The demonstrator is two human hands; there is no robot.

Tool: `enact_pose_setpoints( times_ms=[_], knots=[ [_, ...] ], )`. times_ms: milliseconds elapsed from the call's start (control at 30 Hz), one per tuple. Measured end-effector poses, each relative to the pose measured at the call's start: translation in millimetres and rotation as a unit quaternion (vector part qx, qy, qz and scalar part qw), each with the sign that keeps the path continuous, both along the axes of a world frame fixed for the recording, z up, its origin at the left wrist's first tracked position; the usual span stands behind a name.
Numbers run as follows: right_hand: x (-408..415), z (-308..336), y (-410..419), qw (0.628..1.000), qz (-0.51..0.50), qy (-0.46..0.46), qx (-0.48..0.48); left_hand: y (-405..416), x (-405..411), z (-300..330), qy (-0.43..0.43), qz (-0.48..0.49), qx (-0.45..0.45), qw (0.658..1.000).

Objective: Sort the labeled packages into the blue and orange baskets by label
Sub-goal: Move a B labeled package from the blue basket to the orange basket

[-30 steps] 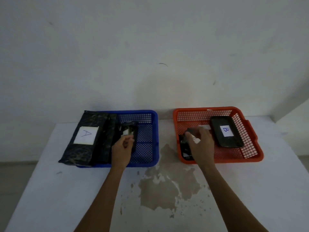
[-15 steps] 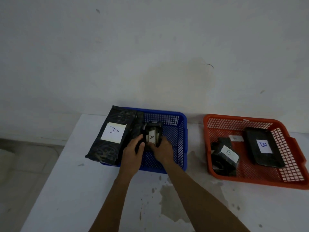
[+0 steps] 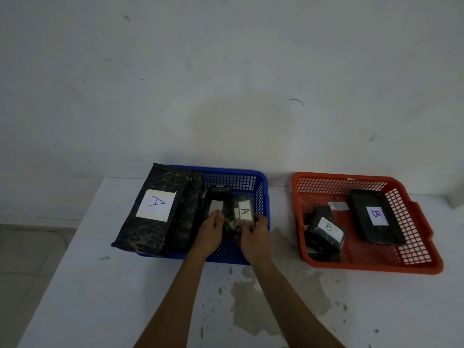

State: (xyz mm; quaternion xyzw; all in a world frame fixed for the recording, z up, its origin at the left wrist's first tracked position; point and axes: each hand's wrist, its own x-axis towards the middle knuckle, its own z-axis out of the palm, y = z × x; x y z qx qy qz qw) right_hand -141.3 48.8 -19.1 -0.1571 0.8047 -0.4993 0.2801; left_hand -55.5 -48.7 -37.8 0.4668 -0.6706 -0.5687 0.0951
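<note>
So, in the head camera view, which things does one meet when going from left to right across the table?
Large package labeled A → left hand → right hand → orange basket with small package labeled B, then flat package labeled B.

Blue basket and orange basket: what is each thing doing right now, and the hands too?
Blue basket: holds A-labelled packages.
Large A package: lies across the basket's left rim.
Small A package: in right hand's grip, label up.
Middle package: in the basket, left hand touching; label unreadable.
Left hand: on middle package.
Right hand: gripping small A package.
Orange basket: holds B-labelled packages.
</note>
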Motion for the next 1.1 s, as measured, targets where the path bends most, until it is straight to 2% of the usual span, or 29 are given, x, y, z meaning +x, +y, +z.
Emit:
enact_pose_setpoints(
  times_ms=[133,300,600,833,900,967,1033,1100],
  knots=[
    [1.3,13.9,25.6,0.999,-0.009,0.008,-0.049,5.0,-1.5,-1.9,-0.012,-0.053,-0.041,0.998],
    [-17.1,25.6,58.8,0.994,-0.066,0.034,-0.085,5.5,-7.0,-9.6,-0.089,-0.07,-0.075,0.991],
    [-27.5,19.0,69.8,0.993,-0.095,0.005,-0.077,10.5,-14.9,-18.7,-0.154,-0.116,-0.05,0.98],
    [-28.7,17.6,67.2,0.993,-0.076,-0.021,-0.087,6.2,-8.3,-11.5,-0.091,-0.122,-0.001,0.988],
    [-28.2,17.6,63.2,0.994,-0.055,-0.017,-0.088,6.3,-8.2,0.8,-0.033,-0.057,0.027,0.997],
    [-25.3,18.1,56.7,0.996,-0.021,-0.009,-0.084,7.1,-12.9,17.0,0.044,0.002,0.106,0.993],
    [-23.1,18.2,49.3,0.998,0.024,0.007,-0.065,7.1,-18.2,28.7,0.095,0.01,0.17,0.981],
    [-24.9,16.5,43.9,0.997,0.068,0.031,-0.034,6.4,-22.3,34.7,0.117,0.026,0.175,0.977]
  ],
)
